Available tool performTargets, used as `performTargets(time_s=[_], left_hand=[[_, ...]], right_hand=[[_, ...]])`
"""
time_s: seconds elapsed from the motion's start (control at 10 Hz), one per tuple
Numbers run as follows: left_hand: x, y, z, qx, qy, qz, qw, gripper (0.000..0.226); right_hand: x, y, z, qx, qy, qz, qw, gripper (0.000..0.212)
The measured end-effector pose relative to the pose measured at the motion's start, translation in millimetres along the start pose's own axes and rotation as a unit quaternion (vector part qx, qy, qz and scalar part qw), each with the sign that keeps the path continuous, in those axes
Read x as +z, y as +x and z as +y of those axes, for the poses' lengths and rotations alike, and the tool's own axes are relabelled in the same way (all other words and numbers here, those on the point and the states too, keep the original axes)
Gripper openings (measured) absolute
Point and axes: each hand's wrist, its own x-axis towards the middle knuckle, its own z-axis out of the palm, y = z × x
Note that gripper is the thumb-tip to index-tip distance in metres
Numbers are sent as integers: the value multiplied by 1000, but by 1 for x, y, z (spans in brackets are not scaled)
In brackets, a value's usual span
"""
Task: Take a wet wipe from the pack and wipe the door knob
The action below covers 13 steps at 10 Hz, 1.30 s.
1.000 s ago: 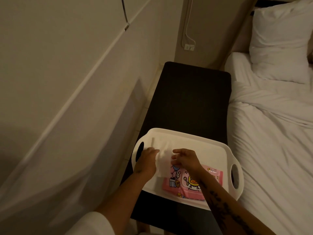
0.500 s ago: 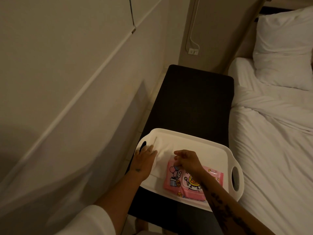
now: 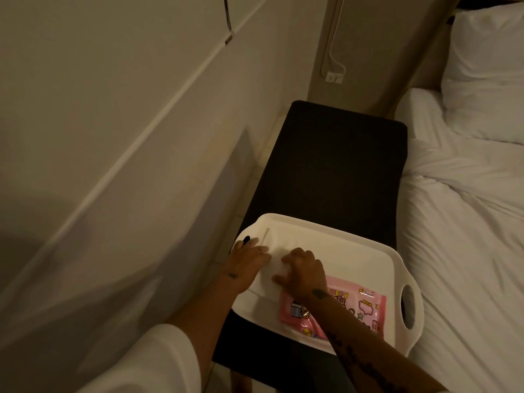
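Note:
A white wet wipe (image 3: pixel 273 265) lies spread on the left part of a white tray (image 3: pixel 326 224). My left hand (image 3: pixel 249 260) holds its left edge, fingers stretched out near the tray's left handle hole. My right hand (image 3: pixel 304 272) grips the wipe's right side with curled fingers. The pink wet wipe pack (image 3: pixel 367 310) lies flat in the tray, partly under my right forearm. No door knob is in view.
The tray sits on the near end of a long black bench (image 3: pixel 340 165). A beige wall (image 3: pixel 113 137) runs close along the left. A white bed (image 3: pixel 459 236) with a pillow (image 3: pixel 487 66) borders the right. A cable and socket (image 3: pixel 334 78) hang on the far wall.
The wipe went from held up between both hands to lying flat on the tray. My right hand moved left, off the pack and onto the wipe.

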Motion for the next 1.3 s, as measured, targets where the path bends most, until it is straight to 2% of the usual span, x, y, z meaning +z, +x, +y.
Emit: performTargets(time_s=[0.1,0.2,0.3,0.4,0.5,0.6,0.7,0.8,0.9,1.0,1.1,1.2,1.3], left_hand=[[2,1,-6,-8,-29,12,999,35],[-1,2,-7,-29,-37,18,999,29],[-5,-1,-9,-37,-89,43,994,25],[-16,-7,-13,-45,-214,95,971,15],[-27,-8,-15,-63,-366,113,922,11],[-37,-4,-16,-101,-440,107,886,16],[-38,3,-12,-126,-461,102,872,28],[-31,6,-6,-150,-467,81,868,45],[-16,7,-1,-119,-365,70,921,47],[-3,3,3,-83,-229,32,969,45],[7,2,6,-73,-142,-6,987,52],[0,-5,10,-81,-137,-15,987,54],[-11,-15,12,-100,-168,21,980,52]], right_hand=[[10,0,-1,-4,-29,11,1000,39],[12,1,-3,4,-3,45,999,21],[7,2,-5,24,64,55,996,10],[-3,-1,-3,52,194,54,978,2],[-11,-3,-2,83,277,82,954,8],[-16,-3,-3,112,377,94,914,7],[-17,1,0,139,399,95,901,7],[-14,2,1,165,356,78,917,21],[-11,2,2,143,262,74,951,30],[-10,-1,2,104,148,33,983,31],[-6,-5,6,70,64,-10,995,34],[-13,-9,8,49,67,-21,996,38],[-23,-13,19,50,101,41,993,38]])
